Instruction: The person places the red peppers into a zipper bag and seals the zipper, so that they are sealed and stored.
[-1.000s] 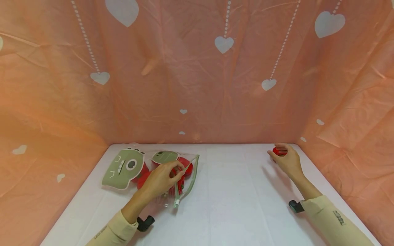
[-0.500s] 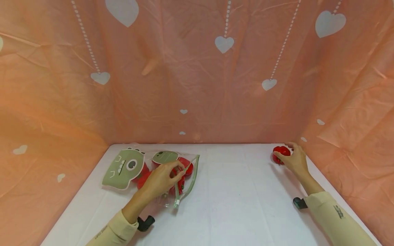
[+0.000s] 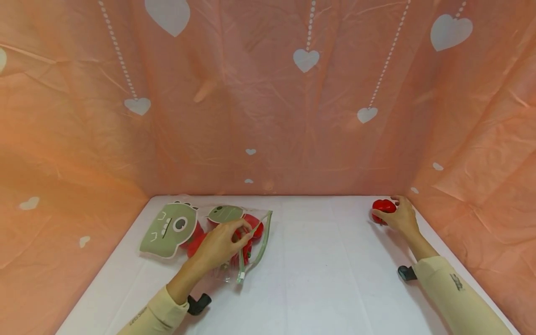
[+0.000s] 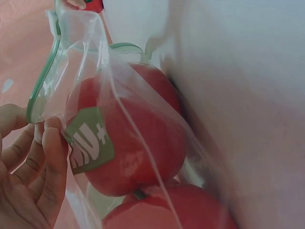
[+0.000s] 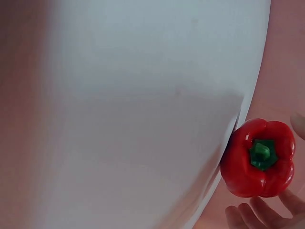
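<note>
A clear zip bag with green monster prints lies on the left of the table. Several glossy red round things, one showing a small green stem, are inside it. My left hand pinches the bag's green zip edge near its mouth, holding it up. At the far right a red bell pepper sits on the table, green stem toward the right wrist camera. My right hand is around the pepper with fingers spread; its thumb stands apart from the skin and the other fingers are at its lower side.
The table has a white cloth. Orange drapes with white hearts enclose its back and sides. Black wrist cameras stick out below both cuffs, the left one close to the bag.
My right hand has moved slightly right, and its fingers have loosened and spread from the bell pepper, which shows more now. The left hand and bag have stayed put.
</note>
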`<state>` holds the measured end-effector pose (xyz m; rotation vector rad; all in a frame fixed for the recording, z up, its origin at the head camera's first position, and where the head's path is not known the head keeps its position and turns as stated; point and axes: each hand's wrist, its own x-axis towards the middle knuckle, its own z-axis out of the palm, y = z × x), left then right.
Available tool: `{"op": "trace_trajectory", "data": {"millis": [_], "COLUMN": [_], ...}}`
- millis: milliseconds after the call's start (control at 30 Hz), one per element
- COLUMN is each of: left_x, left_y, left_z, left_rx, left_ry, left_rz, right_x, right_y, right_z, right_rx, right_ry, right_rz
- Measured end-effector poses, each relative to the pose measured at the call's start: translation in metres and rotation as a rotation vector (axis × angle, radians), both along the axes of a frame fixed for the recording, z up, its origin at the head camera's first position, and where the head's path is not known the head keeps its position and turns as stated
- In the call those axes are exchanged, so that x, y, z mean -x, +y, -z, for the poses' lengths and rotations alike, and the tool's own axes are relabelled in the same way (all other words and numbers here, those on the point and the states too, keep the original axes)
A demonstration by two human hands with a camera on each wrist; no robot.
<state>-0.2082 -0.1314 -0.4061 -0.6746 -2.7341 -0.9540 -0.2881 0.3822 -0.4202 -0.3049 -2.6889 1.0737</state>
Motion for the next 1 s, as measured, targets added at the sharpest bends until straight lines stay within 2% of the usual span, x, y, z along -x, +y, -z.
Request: {"op": "trace_trajectory", "data": {"millis": [233,733,1000], "left_x": [-0.002,-0.002,-0.0023], "left_y": [0.0009,0.0006,0.001], "left_z": [-0.0009,-0.0006,-0.0009], "left_rx": [-0.002,0.0,-0.012], "left_ry": [-0.011,-0.001,-0.014], "left_rz": [-0.006,-0.014,-0.012], "right_x": [0.002,0.0018,0.0], "right_y": [0.0031,0.001,-0.0065], "right_z": [0.0017,-0.0002,-0.0022], "right_rx": [0.025,0.059,0.066], "right_ry": [-0.053,-0.091,-0.09], "right_rz": [-0.004,-0.035,-0.107]}}
